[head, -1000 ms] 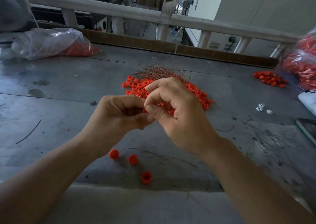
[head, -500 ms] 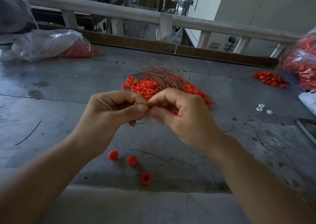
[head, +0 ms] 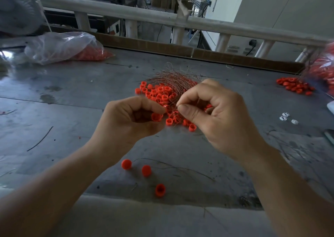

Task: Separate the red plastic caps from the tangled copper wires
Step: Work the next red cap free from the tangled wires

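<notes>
Grey metal tabletop [head: 72, 95], white railing [head: 126, 12] along the far edge, workshop clutter behind it.

Both hands are raised mid-scene, close but not touching.
- State: left hand [head: 130, 121] has its fingers curled round one red cap [head: 156, 117].
- State: right hand [head: 216, 113] has thumb and forefinger pinching a thin copper strand [head: 175, 108], other fingers curled in.
- The strand looks to run from the pinch toward the held cap. It's too fine to tell if it's threaded through.

The pile of red caps [head: 157, 93] sits just beyond the hands. The tangled copper wires [head: 173, 81] lie on its far side, strands fanning far-to-near toward the hands. The right hand overlaps the pile's near right part, so it's closer to the tangle. The left hand is just off the near left edge.

My read: the next move is a left-right pull apart, cap to the left, wire held right. The risk is the strand dragging neighbouring caps along.

Around:
- three loose caps [head: 146, 170] near, between the forearms, with a stray wire [head: 177, 166] beside them; probably the freed ones
- plastic bag [head: 61, 46] with red parts, far left
- small cap heap [head: 294, 86], far right
- white bits [head: 287, 118], right

No obstruction between hands and pile.
</notes>
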A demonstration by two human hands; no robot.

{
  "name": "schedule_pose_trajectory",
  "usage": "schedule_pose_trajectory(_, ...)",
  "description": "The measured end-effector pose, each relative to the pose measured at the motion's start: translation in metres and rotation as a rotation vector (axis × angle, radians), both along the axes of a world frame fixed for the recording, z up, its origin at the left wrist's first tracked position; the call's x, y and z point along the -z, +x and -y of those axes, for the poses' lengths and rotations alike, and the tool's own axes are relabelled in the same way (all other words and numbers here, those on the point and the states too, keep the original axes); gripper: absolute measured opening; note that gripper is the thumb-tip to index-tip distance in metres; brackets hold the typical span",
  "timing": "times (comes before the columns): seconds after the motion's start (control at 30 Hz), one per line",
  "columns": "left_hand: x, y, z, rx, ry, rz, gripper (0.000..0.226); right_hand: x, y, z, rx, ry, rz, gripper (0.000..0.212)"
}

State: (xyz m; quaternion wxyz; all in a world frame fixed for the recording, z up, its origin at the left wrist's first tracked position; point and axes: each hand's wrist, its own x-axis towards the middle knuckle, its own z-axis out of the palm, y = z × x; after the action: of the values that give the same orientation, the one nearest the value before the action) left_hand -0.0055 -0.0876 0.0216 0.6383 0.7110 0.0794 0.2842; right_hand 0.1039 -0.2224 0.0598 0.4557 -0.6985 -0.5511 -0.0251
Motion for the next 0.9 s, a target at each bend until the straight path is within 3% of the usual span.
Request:
schedule_pose_trajectory(0.47,0.0000,-0.0010,0.0012,0.041,-0.024,0.032,0.032,0.0119,-0.0056,-0.0084,0.015,-0.073,0.016,0.009)
schedule_pose_trajectory(0.73,-0.0002,-0.0003,0.0004,0.003,-0.019,0.036,0.030,0.0069,-0.0045,-0.0055,-0.049,-0.032,-0.222,0.030)
schedule_pose_trajectory(0.9,0.0007,-0.0008,-0.0005,0.059,-0.046,0.053,0.035,0.0098,-0.0043,-0.0081,-0.012,-0.060,-0.221,0.032)
